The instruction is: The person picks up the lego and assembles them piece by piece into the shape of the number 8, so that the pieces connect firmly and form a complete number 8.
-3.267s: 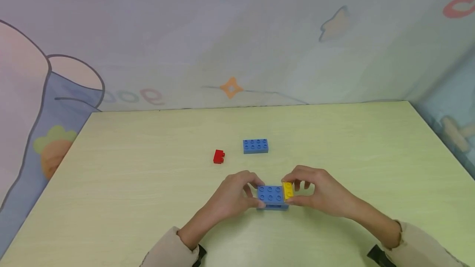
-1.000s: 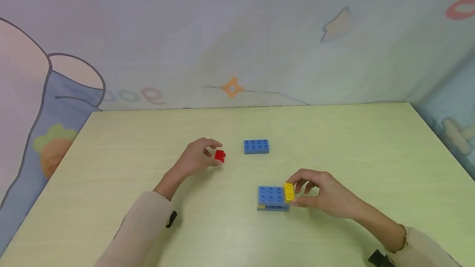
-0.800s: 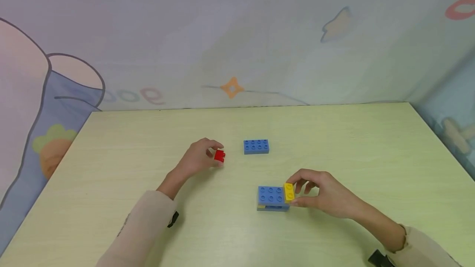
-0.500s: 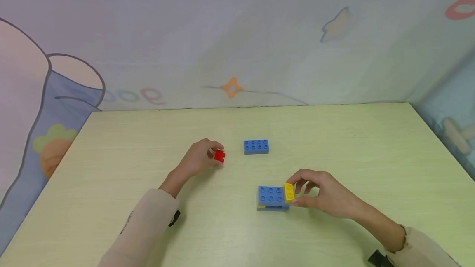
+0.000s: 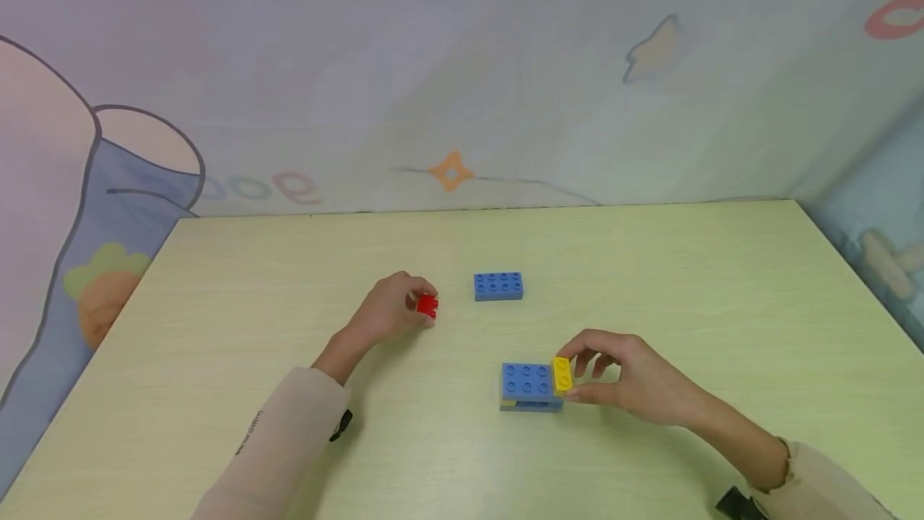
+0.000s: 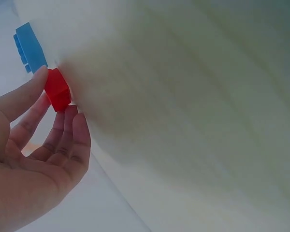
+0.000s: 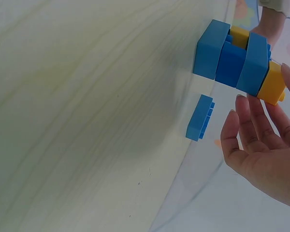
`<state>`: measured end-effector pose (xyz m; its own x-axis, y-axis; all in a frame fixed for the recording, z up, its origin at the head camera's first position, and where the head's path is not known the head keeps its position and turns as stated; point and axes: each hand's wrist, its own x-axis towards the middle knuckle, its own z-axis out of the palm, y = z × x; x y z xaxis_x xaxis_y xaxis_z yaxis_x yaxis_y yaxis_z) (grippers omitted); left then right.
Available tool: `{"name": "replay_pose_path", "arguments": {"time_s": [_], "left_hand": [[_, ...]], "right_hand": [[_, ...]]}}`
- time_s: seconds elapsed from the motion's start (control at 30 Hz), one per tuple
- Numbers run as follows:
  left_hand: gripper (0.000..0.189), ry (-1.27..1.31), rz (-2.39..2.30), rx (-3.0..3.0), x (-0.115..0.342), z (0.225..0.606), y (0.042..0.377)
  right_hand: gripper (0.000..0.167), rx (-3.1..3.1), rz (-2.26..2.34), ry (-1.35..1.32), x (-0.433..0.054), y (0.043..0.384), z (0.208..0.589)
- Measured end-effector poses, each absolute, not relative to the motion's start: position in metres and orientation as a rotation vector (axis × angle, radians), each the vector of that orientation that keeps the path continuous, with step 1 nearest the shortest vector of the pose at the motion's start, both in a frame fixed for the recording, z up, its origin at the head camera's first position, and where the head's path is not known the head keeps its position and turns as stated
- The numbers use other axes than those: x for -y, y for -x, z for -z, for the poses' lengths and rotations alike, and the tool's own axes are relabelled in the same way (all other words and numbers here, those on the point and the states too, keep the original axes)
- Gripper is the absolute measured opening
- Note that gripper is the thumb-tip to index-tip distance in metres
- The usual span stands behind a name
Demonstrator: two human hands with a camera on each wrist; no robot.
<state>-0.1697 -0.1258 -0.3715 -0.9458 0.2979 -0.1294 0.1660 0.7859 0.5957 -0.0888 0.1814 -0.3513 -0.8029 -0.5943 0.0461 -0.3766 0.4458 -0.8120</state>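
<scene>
The red brick (image 5: 427, 306) sits toward the middle of the desk (image 5: 216, 327), its studs facing sideways. The left hand (image 5: 390, 306), which was on the blue stack (image 5: 526, 382) a few seconds ago, is now at this brick, and its grip has gone from loosely around it to a pinch between thumb and fingers. The brick is in nearly the same spot, so I judge this as the piece being secured rather than carried. Just beside it, apart, the loose blue brick (image 5: 498, 286) lies studs up, unmoved.

Nearer the person, the right hand (image 5: 628, 375) keeps its grip clamped on the yellow brick (image 5: 561, 376) at the stack's right end; that side of the work seems to be waiting.

The fingers cover part of the red brick, and whether it has left the desk cannot be told. Whether the yellow brick is fully pressed onto the studs is also unclear. The stack's inner pieces are mostly hidden: the right wrist view shows a darker blue brick (image 7: 230, 65) and another yellow piece (image 7: 239, 37) between the outer layers. There, the right thumb is cut off by the edge.
</scene>
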Motion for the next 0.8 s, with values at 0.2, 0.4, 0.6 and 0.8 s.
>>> {"name": "replay_pose_path", "arguments": {"time_s": [0.2,0.4,0.6,0.8], "left_hand": [[0.033,-0.346,-0.965,-2.750,0.128,0.370,0.168],[0.033,-0.299,-1.077,-2.704,0.125,0.363,0.161],[0.033,-0.354,-1.158,-2.674,0.116,0.356,0.148],[0.029,-0.472,-1.247,-2.588,0.102,0.347,0.129]], "right_hand": [[0.029,-2.447,1.283,0.841,-0.181,0.089,0.350],[0.029,-2.449,1.278,0.829,-0.181,0.089,0.350],[0.029,-2.448,1.281,0.825,-0.181,0.089,0.350],[0.030,-2.446,1.282,0.832,-0.182,0.089,0.351]]}}
